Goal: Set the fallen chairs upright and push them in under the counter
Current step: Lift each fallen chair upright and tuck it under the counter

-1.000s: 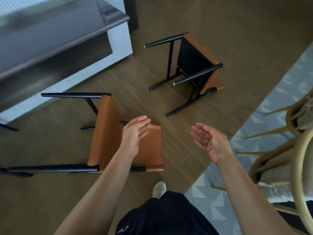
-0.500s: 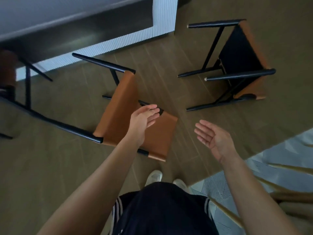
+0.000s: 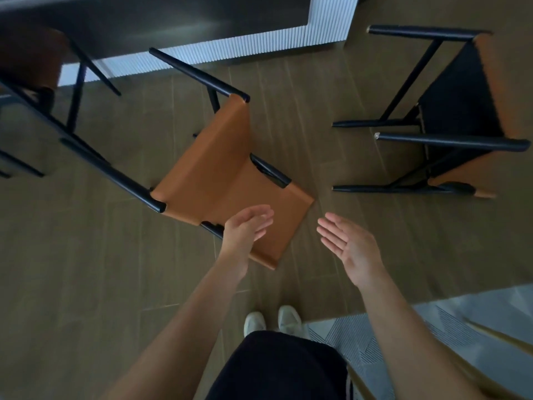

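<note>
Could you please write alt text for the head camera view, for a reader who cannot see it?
A person's open, empty left hand and right hand reach down toward a fallen tan chair with black legs on a wood floor. A second fallen chair lies to its right, near the counter.

Probably home kitchen-diner: counter [image 3: 230, 51], wood-look floor [image 3: 86, 255], patterned rug [image 3: 403, 336].
</note>
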`<state>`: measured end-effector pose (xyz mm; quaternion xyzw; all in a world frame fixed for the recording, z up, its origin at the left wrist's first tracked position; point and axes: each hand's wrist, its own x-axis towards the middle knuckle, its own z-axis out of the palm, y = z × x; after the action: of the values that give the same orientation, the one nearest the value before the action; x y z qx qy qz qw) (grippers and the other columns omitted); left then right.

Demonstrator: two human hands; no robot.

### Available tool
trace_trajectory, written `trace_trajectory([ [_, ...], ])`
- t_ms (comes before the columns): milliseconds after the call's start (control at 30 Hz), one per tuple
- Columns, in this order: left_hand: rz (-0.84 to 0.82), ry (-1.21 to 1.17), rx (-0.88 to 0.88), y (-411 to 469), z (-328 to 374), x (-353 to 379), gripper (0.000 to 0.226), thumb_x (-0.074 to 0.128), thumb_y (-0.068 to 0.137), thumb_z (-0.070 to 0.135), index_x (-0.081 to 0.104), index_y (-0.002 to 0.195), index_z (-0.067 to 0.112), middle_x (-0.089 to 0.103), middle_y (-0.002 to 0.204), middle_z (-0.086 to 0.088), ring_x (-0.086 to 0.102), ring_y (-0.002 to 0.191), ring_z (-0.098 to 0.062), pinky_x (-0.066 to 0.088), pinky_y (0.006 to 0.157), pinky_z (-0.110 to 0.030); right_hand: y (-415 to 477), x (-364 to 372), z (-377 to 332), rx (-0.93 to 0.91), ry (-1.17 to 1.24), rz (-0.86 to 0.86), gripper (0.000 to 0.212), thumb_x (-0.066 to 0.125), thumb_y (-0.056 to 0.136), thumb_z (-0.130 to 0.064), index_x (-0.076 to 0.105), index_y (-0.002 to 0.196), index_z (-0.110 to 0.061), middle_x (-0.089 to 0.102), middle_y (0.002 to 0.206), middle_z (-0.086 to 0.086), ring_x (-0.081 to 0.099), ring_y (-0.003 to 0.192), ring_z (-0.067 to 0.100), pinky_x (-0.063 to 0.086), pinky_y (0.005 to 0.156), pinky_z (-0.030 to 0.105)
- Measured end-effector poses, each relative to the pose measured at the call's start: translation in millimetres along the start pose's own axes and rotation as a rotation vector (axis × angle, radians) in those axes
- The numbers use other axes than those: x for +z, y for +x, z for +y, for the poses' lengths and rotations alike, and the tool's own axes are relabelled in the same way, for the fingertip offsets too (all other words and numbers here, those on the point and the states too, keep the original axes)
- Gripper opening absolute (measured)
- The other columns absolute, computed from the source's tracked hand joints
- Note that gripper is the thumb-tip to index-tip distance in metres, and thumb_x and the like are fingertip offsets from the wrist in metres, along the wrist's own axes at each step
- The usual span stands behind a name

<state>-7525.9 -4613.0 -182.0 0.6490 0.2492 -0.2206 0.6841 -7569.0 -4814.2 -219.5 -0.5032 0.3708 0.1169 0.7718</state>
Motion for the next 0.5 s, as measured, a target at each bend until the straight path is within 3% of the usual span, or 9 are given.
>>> trace_trajectory([
  [200, -0.123, 0.163, 0.029, 47, -42, 4, 0.023, 0.057, 0.095, 0.011, 0.067, 0.115, 0.016, 0.067, 0.120, 0.001, 0.060, 0.116, -0.014, 0.042, 0.107, -0.040, 54, -6, 43, 0.015, 0.073, 0.013, 0.017, 0.058, 0.096, -0.019, 0.069, 0.107, -0.014, 0.075, 0.105, 0.004, 0.071, 0.101, 0.018, 0.055, 0.087, 0.037],
  [300, -0.142, 0.173, 0.035, 80, -73, 5, 0.023, 0.056, 0.096, 0.014, 0.065, 0.115, 0.023, 0.068, 0.120, 0.004, 0.058, 0.118, -0.012, 0.041, 0.107, -0.038, 91, -13, 73, 0.000, 0.086, 0.010, 0.016, 0.056, 0.097, -0.019, 0.069, 0.106, -0.015, 0.075, 0.105, 0.003, 0.071, 0.101, 0.017, 0.056, 0.086, 0.035],
  [500, -0.123, 0.229, 0.086, 169, -156, 10, 0.023, 0.057, 0.096, 0.013, 0.068, 0.115, 0.019, 0.069, 0.117, 0.005, 0.060, 0.114, -0.009, 0.044, 0.104, -0.033, 181, -30, 146, -0.017, 0.066, 0.023, 0.019, 0.053, 0.097, -0.022, 0.068, 0.107, -0.017, 0.076, 0.104, 0.000, 0.070, 0.102, 0.012, 0.053, 0.087, 0.028],
])
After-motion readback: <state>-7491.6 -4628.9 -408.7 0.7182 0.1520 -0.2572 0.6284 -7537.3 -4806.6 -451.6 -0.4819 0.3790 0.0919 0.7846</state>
